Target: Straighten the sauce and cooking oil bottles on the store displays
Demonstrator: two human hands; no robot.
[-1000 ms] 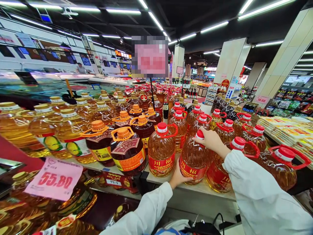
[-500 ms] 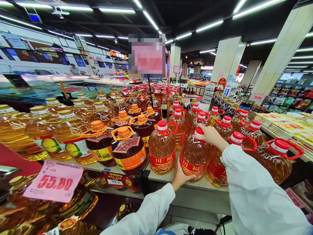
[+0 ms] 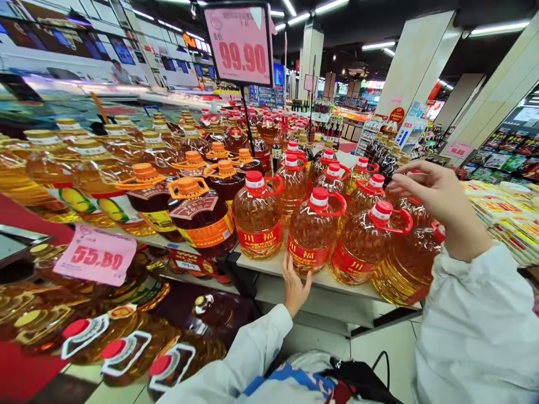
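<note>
A round clear bottle of golden cooking oil (image 3: 314, 230), with a red cap, red handle and red label, stands upright at the shelf's front edge. My left hand (image 3: 296, 285) rests its fingertips against the lower front of that label, thumb apart, not wrapped around it. Raised in the air to the right is my right hand (image 3: 440, 205), loosely bent and holding nothing. It covers part of the rightmost oil bottle (image 3: 406, 264). Matching bottles flank the touched one: one on its left (image 3: 257, 221) and one on its right (image 3: 361, 247).
Dark oil bottles with orange caps (image 3: 202, 216) stand left of the red-capped ones. A 99.90 price sign (image 3: 240, 45) rises on a pole behind. Lower left, a pink 55.80 sign (image 3: 96, 255) hangs over more bottles. Stacked white packs (image 3: 501, 207) lie at right.
My right hand has let go of the bottle's cap and moved up and right. My left hand has loosened from the bottle's base to a light touch. The view has tilted down.
</note>
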